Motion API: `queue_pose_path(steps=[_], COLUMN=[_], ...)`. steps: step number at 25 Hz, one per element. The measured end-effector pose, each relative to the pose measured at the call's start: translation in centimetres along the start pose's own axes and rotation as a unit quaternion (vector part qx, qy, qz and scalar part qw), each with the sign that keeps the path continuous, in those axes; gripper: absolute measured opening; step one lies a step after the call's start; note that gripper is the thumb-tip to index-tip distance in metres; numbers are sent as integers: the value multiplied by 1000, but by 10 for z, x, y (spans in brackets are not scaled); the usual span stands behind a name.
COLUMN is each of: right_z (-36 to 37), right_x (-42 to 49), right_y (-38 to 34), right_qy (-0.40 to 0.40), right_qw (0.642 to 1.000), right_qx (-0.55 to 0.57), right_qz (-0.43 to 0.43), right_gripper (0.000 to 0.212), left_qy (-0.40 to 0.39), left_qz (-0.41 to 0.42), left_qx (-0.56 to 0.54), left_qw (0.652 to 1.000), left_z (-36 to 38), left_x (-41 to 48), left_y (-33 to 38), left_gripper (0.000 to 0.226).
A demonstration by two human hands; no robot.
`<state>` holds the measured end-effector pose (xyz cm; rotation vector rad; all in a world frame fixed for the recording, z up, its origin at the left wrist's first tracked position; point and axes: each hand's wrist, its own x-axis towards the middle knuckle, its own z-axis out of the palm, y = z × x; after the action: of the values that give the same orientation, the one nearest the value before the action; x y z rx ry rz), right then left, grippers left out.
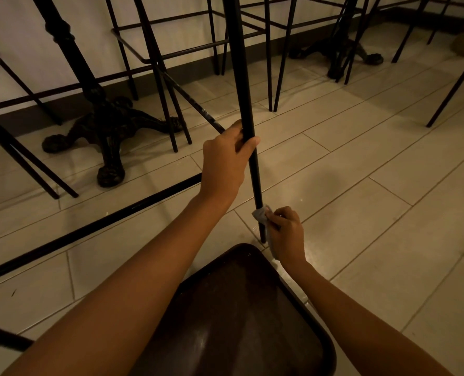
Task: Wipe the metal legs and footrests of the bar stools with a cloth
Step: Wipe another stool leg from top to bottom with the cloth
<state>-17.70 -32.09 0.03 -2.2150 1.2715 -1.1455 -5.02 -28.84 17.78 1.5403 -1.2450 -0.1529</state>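
A black metal stool leg [243,85] runs from the top of the view down to the tiled floor at the centre. My left hand [224,161] grips this leg about halfway down, fingers curled round it. Lower, near the leg's foot, my right hand [286,234] holds a small grey cloth [260,215] wrapped against the leg. A dark brown stool seat [241,316] lies close in front of me, tipped on its side. Another black bar of the stool [95,226] stretches left across the floor.
Several other bar stools with thin black legs [165,85] and footrests [176,50] stand along the white wall. Two ornate cast-iron table bases [108,131] [342,54] sit on the floor. Pale floor tiles [374,185] spread to the right.
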Motion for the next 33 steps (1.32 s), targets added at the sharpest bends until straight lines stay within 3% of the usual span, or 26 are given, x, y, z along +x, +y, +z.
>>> queue_pose_path(steps=[6,18,24,33], right_z=[1,12,9,22], right_x=[-2,-9,-11,-15], right_y=[-7,10,4,21], right_qy=[32,-28,17,-69], right_qw=[998,999,997,995], right_qx=[61,8,46,5], right_qz=[9,23,51,79], right_gripper=[28,14,26,12], left_qy=[-1,4,7,16], left_qz=[-2,7,7,14], left_qx=[-8,-12,-8,-6], left_qw=[1000,1000,1000,1000], left_z=[0,0,1,2], left_x=[0,0,0,-1], left_y=[-1,-1,-2,-3], left_gripper=[30,29,29,30])
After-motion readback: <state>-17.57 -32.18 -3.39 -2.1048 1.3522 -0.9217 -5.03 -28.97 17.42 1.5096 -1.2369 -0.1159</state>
